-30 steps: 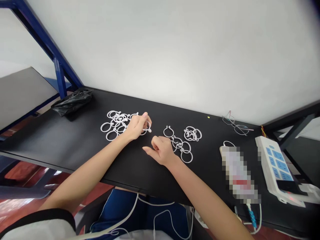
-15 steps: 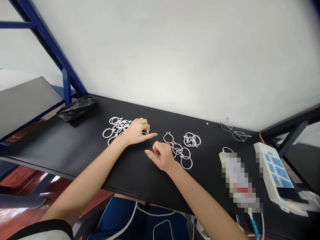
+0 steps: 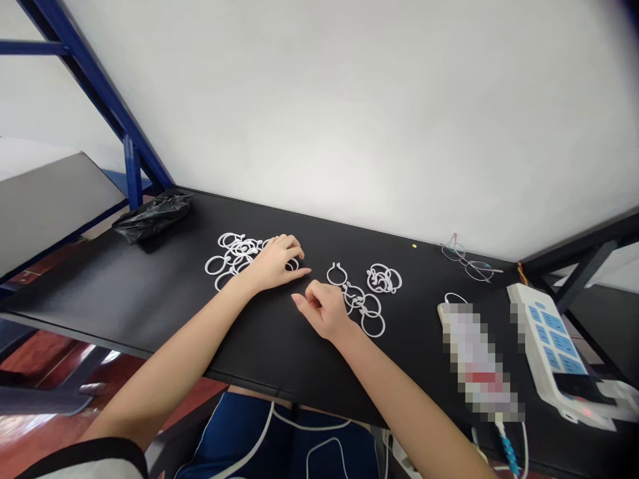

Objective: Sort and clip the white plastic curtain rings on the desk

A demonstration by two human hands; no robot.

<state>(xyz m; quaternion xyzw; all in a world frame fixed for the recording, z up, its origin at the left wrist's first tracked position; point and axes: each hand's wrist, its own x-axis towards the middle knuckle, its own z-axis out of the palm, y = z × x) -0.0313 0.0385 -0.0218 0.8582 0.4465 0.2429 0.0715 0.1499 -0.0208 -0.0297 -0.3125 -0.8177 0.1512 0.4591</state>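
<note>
Several white open rings with small knobbed ends lie on the black tabletop in separate groups. My left hand (image 3: 277,261) rests over the right side of the left pile of rings (image 3: 243,247), its thumb stretched away from the bent fingers. Part of a white ring (image 3: 292,265) shows between that thumb and index finger; the hand hides the rest. My right hand (image 3: 324,309) has its fingers curled in and its thumb apart, with nothing visible in it. Just beyond it lies a chain of overlapping rings (image 3: 372,324). A small ring cluster (image 3: 383,278) sits farther right.
A crumpled black plastic bag (image 3: 154,218) lies at the far left. Eyeglasses (image 3: 478,271) lie near the wall at the right. A blurred-out phone-like object (image 3: 479,359) with a cable and a white power strip (image 3: 554,346) occupy the right end.
My left hand has shifted slightly to the right, and its thumb and fingers have moved a little. My right hand has barely moved. The ring groups on the right stay as they were.
</note>
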